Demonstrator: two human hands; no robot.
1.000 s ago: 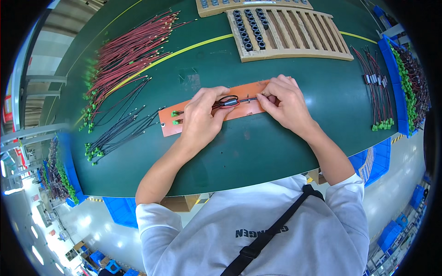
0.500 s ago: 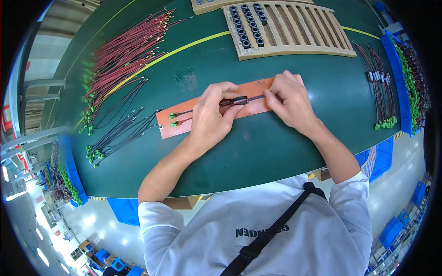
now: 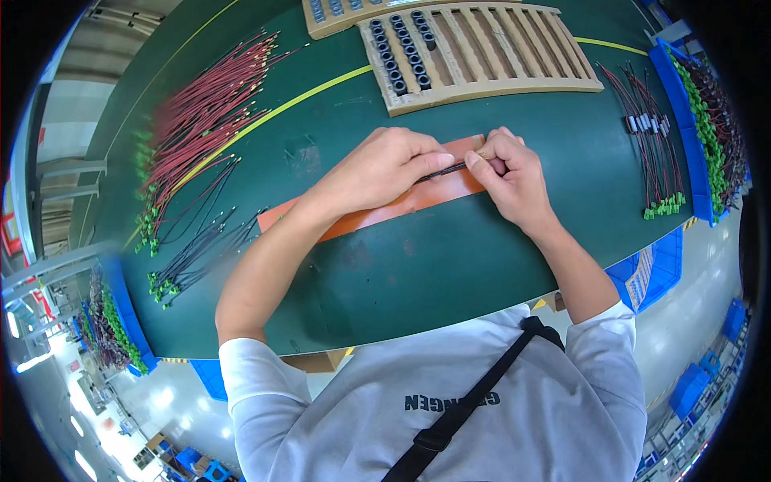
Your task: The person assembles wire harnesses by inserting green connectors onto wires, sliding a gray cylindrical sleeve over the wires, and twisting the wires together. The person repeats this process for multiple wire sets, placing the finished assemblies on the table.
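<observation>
Over a long orange board [image 3: 401,210] lying on the green table, both hands work close together on dark wires [image 3: 451,169]. My left hand [image 3: 384,170] is closed, its thumb and forefinger pinching the wires from the left. Just to its right, my right hand [image 3: 514,178] is closed with its fingertips pinched on the far end of the same wires. The wires run in the short gap between the two hands. My left hand and forearm cover the board's left part, so the other end of the wires is hidden.
Red wires [image 3: 210,108] with green connectors lie at the far left, with black wires [image 3: 201,251] nearer. A slotted tray [image 3: 498,92] holding rows of black rings stands at the back. At right lie wires with white sleeves [image 3: 649,125], beside a blue bin [image 3: 684,136] of wires.
My left hand has slid right along the wires, closer to my right hand. The black piece and green connectors seen before are now hidden. The whole view has shifted slightly.
</observation>
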